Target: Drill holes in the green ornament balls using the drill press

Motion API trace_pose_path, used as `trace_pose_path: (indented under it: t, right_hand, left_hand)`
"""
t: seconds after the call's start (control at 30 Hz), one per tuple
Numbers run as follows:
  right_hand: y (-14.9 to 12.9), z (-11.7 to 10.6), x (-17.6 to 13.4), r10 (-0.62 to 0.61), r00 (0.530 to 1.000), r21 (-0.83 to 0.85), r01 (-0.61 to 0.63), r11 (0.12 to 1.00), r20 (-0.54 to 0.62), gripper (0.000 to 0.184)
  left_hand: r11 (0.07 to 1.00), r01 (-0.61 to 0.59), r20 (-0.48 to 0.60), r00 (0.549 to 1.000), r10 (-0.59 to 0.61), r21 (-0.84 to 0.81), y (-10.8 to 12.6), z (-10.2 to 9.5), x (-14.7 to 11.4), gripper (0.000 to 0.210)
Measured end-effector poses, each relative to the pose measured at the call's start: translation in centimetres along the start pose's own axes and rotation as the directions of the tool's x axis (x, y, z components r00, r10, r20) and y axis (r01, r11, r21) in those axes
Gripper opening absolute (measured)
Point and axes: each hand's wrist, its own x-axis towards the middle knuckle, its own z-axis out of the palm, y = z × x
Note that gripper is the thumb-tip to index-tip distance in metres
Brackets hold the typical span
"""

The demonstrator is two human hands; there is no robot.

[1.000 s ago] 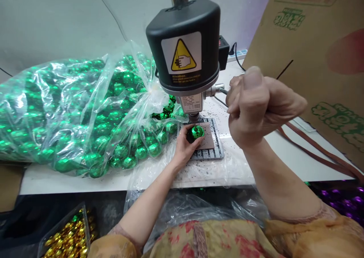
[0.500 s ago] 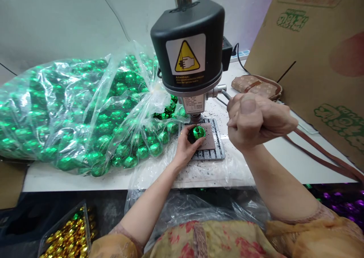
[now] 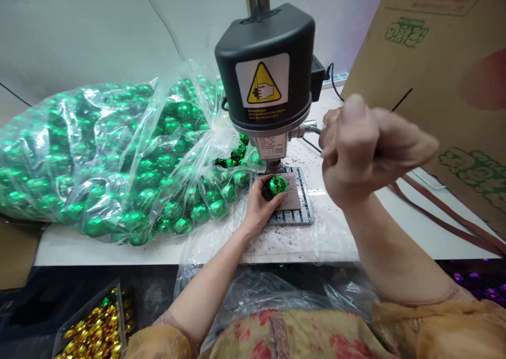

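Under the black-topped drill press [image 3: 264, 64], a shiny green ball [image 3: 278, 184] rests on a brown pad [image 3: 291, 195] over the grey slotted base plate [image 3: 308, 211]. My left hand [image 3: 261, 196] grips the ball from its left side between thumb and fingers. A dark hole shows in the ball's top, just below the drill chuck [image 3: 273, 165]. My right hand [image 3: 356, 148], slightly blurred, is closed round the feed lever [image 3: 314, 129] at the press's right side; the lever's end is hidden in the fist.
A large clear bag [image 3: 110, 158] of green balls lies left of the press. A cardboard box [image 3: 443, 74] stands at right, with a brown strap [image 3: 446, 211] before it. Gold balls [image 3: 95, 327] fill a bin below the table. Dark shavings lie round the base plate.
My right hand has risen and come nearer the camera with the lever, now covering the pouch behind it. The left hand still holds the ball in place. The view has shifted slightly.
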Motion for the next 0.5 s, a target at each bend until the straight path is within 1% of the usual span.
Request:
trace_pose_path:
  t: [0.03, 0.07, 0.1, 0.2, 0.33, 0.4, 0.47, 0.5]
  right_hand:
    - [-0.4, 0.4, 0.9, 0.095, 0.995, -0.064, -0.094, 0.993, 0.015, 0.049]
    - [-0.6, 0.7, 1.8, 0.157, 0.987, -0.116, -0.153, 0.982, 0.032, 0.047]
    - [-0.7, 1.0, 2.6, 0.169, 0.984, -0.130, -0.160, 0.978, 0.060, 0.046]
    - [0.3, 1.8, 4.2, 0.150, 0.985, -0.103, -0.141, 0.985, 0.088, 0.048]
    - [1.8, 2.3, 4.5, 0.090, 0.995, 0.019, -0.091, 0.996, 0.047, 0.049]
    - [2.0, 2.3, 4.4, 0.084, 0.995, 0.050, -0.086, 0.995, 0.055, 0.050]
    - [1.9, 2.2, 4.3, 0.115, 0.991, 0.023, -0.117, 0.993, 0.069, 0.050]
    - [1.8, 2.2, 4.3, 0.130, 0.989, 0.001, -0.131, 0.991, 0.070, 0.050]
  left_hand:
    - [1.000, 0.002, 0.001, 1.000, -0.002, 0.001, -0.1, 0.0, 0.0, 0.050]
    - [1.000, 0.003, -0.001, 1.000, -0.003, 0.009, -0.1, 0.0, 0.0, 0.050]
    - [1.000, 0.006, -0.006, 1.000, -0.006, 0.021, -0.2, 0.0, 0.0, 0.050]
    - [0.999, 0.020, -0.021, 1.000, -0.019, 0.037, -0.3, 0.0, 0.1, 0.049]
    - [1.000, 0.022, -0.031, 0.999, -0.022, -0.003, 0.0, 0.1, 0.1, 0.048]
    - [1.000, 0.024, -0.070, 0.997, -0.023, 0.014, 0.3, 0.2, -0.6, 0.047]
    - [0.997, 0.024, -0.111, 0.994, -0.015, 0.075, 0.6, 0.1, -2.0, 0.046]
    - [0.994, 0.002, -0.101, 0.995, 0.009, 0.112, 0.7, 0.0, -2.9, 0.047]
